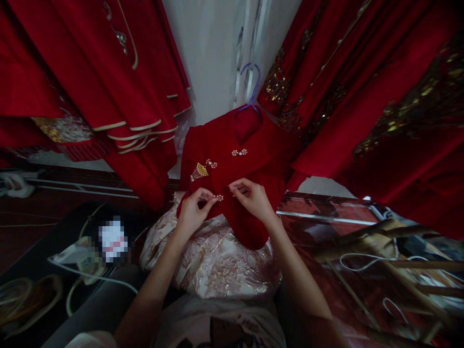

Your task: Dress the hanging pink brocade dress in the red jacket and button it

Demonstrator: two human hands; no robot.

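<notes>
A red jacket (239, 174) hangs on a purple hanger (255, 87) in front of me, its lower part over the pale patterned cloth on my lap. My left hand (194, 208) is closed in a pinch on a small beaded flower clasp (219, 197) at the jacket's front edge. Just right of it, my right hand (252, 195) has thumb and forefinger pinched together over the red cloth. What those fingertips hold, if anything, is too small to tell. Higher on the jacket are a similar clasp (239, 152) and a gold fan-shaped ornament (200, 170) with beaded strands.
Red garments with pale trim (145, 125) hang on the left, and gold-embroidered red garments (362, 106) on the right. A power strip (89, 263) with white cables lies at lower left. A wooden frame (391, 261) and more cables are at lower right.
</notes>
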